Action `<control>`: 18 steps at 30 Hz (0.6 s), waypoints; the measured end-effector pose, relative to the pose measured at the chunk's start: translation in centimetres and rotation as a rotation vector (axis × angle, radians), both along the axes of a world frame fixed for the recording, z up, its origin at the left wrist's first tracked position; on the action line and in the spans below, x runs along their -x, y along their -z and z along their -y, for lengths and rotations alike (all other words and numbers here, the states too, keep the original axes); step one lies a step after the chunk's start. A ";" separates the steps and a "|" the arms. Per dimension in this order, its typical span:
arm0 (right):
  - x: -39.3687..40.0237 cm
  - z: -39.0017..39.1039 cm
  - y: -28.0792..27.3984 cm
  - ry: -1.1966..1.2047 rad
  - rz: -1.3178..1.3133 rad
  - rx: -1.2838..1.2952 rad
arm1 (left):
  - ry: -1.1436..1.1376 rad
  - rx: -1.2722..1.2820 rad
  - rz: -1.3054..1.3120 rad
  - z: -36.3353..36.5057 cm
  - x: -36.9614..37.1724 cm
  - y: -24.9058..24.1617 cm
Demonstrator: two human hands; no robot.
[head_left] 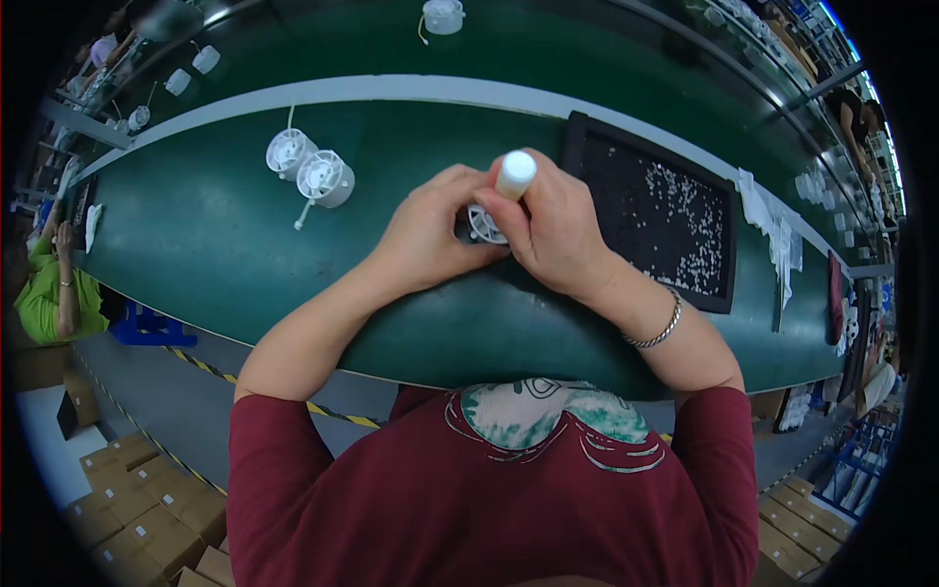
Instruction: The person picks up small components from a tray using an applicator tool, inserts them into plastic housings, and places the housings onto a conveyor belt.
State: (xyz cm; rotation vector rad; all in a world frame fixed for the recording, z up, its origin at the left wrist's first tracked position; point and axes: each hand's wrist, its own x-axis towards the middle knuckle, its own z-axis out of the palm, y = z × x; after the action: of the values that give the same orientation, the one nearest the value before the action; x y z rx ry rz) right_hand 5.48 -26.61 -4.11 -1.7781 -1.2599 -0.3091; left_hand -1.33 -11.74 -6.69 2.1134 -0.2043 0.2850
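My left hand [425, 235] is closed around a white plastic round housing [481, 225] with spokes, held close over the green bench. In my right hand [562, 220] is a tool with a pale, rounded cylindrical handle [516, 171], gripped upright above the housing. The tool's lower end is hidden by my fingers. Farther left on the bench, two similar white fan-like units [291, 152] [326, 179] stand side by side, each with a short white lead.
Beside my right hand lies a black tray [611, 186] scattered with small white pieces. White sheets [768, 220] lie at the bench's right. Beyond a pale rail [421, 88], another white unit [444, 17] sits on a green surface. A person in a green top [59, 298] is at far left.
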 end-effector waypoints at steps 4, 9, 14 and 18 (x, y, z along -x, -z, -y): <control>0.3 0.0 1.1 -0.005 0.072 -0.089 | 0.018 0.015 -0.046 0.0 0.1 -0.4; 0.3 1.0 0.6 -0.027 -0.149 -0.140 | 0.001 -0.060 -0.153 0.1 -0.5 -2.4; -0.9 7.8 -3.9 0.064 -0.325 -0.396 | -0.162 -0.764 0.168 -0.1 -7.1 -6.1; -2.3 12.6 -3.4 0.267 -0.170 -0.401 | -0.257 -1.017 -0.036 -1.0 -16.7 -4.6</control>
State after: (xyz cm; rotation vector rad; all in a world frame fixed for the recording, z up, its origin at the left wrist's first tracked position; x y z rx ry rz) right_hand 7.81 -39.19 -0.69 -1.5830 -0.7754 -0.5117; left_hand 15.36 -10.77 -2.06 3.1613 -0.0468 0.3312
